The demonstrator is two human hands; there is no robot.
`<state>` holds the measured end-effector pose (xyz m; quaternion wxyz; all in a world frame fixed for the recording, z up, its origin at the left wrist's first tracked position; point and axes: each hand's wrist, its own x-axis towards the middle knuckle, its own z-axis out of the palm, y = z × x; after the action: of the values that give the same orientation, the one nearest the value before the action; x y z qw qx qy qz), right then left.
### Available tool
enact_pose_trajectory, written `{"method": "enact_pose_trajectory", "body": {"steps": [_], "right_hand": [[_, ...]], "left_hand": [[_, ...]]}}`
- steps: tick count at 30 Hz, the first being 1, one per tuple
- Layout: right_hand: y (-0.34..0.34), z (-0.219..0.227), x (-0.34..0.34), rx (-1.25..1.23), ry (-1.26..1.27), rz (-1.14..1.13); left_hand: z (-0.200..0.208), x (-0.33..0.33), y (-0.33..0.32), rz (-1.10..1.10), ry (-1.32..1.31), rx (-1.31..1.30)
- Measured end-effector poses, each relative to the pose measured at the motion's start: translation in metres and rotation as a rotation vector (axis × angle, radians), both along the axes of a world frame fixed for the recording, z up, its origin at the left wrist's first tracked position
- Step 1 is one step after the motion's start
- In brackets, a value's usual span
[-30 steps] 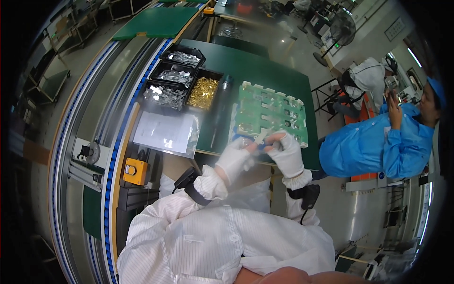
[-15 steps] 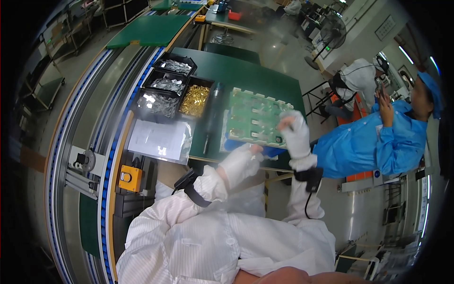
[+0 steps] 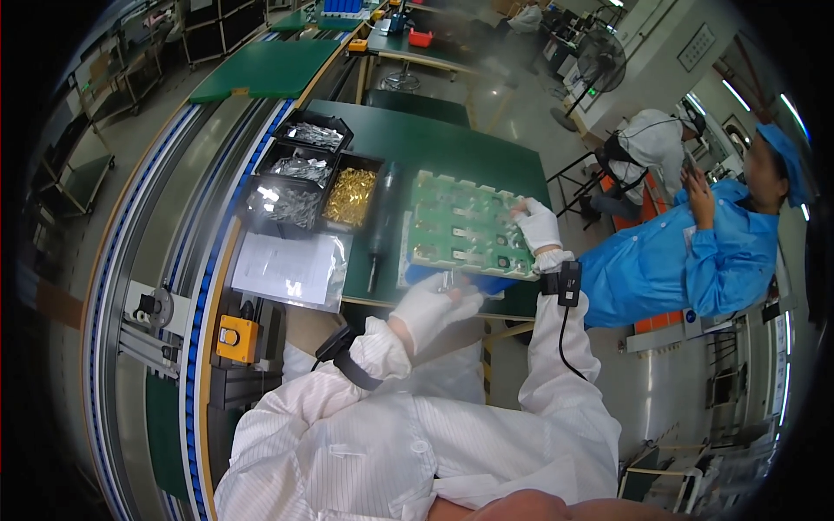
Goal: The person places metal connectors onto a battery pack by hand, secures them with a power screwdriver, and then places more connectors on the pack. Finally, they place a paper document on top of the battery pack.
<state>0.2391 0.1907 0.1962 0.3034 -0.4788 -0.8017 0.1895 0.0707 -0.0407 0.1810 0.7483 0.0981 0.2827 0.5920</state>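
A green circuit board in a pale notched frame (image 3: 461, 233) lies on a blue base (image 3: 486, 282) on the green worktable. My right hand (image 3: 539, 227), in a white fingerless glove, is at the board's right edge. Its fingertips are pinched together over the board, and whatever is between them is too small to make out. Just in front of the board's near edge is my left hand (image 3: 434, 308), gloved the same way. Its fingers are curled around small silver metal pieces (image 3: 448, 280). Several similar silver tabs are fixed on the board.
Black bins of silver metal parts (image 3: 289, 203) and a bin of brass-coloured parts (image 3: 350, 197) stand left of the board. Between them and the board lies a dark electric screwdriver (image 3: 382, 221). A sleeved paper sheet (image 3: 291, 267) lies nearer me. A person in blue (image 3: 678, 247) stands at right.
My right hand has moved farther along the board's right edge, and its fingers have come down to the board. My left hand has drawn back slightly, showing the silver pieces. The view has shifted a little.
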Motion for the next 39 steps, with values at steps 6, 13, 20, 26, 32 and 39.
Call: {"method": "enact_pose_trajectory", "body": {"steps": [6, 13, 20, 26, 32, 39], "right_hand": [[0.002, -0.004, 0.008, 0.131, -0.078, 0.155], [-0.028, 0.010, 0.005, 0.186, 0.085, 0.110], [-0.140, 0.036, -0.011, -0.022, 0.171, 0.386], [-0.166, 0.022, -0.014, -0.134, 0.188, 0.359], [-0.172, 0.017, -0.010, -0.168, 0.233, 0.277], [-0.144, 0.014, 0.003, -0.281, 0.437, 0.118]], "left_hand": [[0.007, 0.000, -0.002, -0.004, 0.078, -0.018], [0.001, -0.003, -0.003, -0.030, 0.114, -0.030], [-0.007, 0.001, 0.001, 0.001, 0.225, 0.001], [-0.010, 0.005, -0.001, 0.002, 0.280, 0.011], [-0.013, 0.008, -0.001, -0.033, 0.297, 0.006], [-0.019, 0.012, 0.000, -0.073, 0.197, 0.013]]}}
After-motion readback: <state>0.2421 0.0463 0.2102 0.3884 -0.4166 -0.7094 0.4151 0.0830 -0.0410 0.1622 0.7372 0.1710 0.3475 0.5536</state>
